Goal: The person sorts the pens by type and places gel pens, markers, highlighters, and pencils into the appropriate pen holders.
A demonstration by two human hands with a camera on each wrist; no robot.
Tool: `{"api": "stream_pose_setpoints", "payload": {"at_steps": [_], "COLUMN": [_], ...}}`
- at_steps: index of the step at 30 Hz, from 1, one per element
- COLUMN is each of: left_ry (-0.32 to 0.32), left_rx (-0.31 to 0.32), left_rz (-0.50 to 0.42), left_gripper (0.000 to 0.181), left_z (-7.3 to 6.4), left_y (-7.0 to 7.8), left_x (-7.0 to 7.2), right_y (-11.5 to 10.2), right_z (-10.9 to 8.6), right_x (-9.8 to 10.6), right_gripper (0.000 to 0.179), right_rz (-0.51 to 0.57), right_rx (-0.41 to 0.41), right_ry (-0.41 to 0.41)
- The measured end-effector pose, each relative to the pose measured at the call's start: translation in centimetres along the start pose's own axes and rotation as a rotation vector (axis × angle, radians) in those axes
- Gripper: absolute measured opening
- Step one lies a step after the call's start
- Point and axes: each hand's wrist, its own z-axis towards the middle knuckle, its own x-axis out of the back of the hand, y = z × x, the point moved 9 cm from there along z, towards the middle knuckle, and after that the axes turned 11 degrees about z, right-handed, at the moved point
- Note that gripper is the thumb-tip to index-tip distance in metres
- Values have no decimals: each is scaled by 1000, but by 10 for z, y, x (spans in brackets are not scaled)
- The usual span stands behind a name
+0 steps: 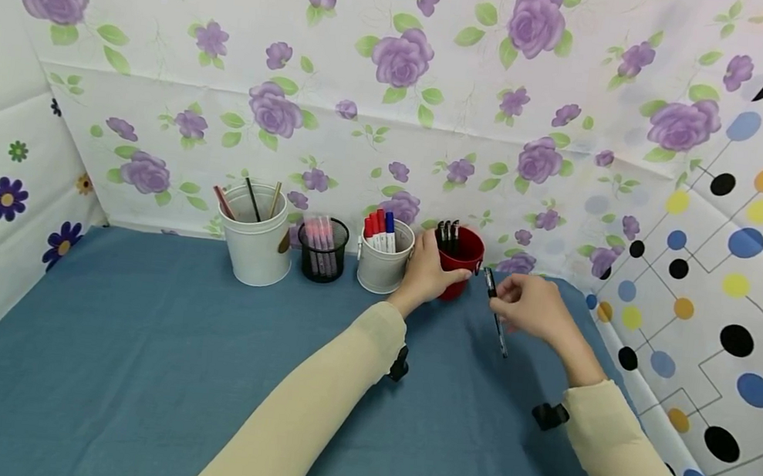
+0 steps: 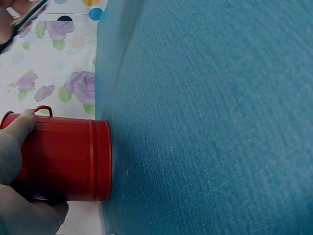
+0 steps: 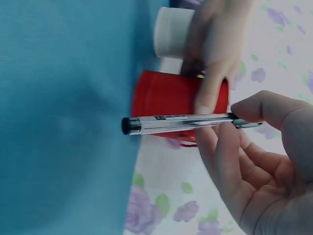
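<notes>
A red bucket (image 1: 461, 256) with several black pens (image 1: 448, 234) in it stands at the back of the table. My left hand (image 1: 425, 274) grips this bucket from its left side, the thumb (image 2: 22, 125) lying along the wall near the rim. To the right of the bucket, my right hand (image 1: 533, 307) pinches a clear-barrelled pen with black ends (image 3: 183, 124) between thumb and fingers. In the head view the pen slants, its lower end just above the cloth. The right wrist view has the pen in front of the red bucket (image 3: 164, 98), apart from it.
Left of the red bucket stand a white bucket (image 1: 378, 270) of red and blue markers, a black mesh cup (image 1: 320, 262) of pink pens, and a larger white bucket (image 1: 257, 252) with several thin sticks. Blue cloth (image 1: 151, 369) covers the table; patterned sheets (image 1: 346, 40) rise behind and beside it.
</notes>
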Motion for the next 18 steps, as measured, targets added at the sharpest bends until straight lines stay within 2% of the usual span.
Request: {"api": "stream_pose_setpoints", "payload": {"at_steps": [9, 18], "left_ry": [-10, -6], "left_rx": [21, 22], "left_rz": [9, 10], "left_gripper": [96, 95], "left_z": [-2, -3], "left_y": [2, 3], "left_x": [1, 2], "right_y": [-42, -76], "right_z": [14, 36], "right_x": [39, 64], "right_gripper": [24, 20], "right_rz": [28, 56], "right_rx": [118, 213], "right_ry": [191, 399]}}
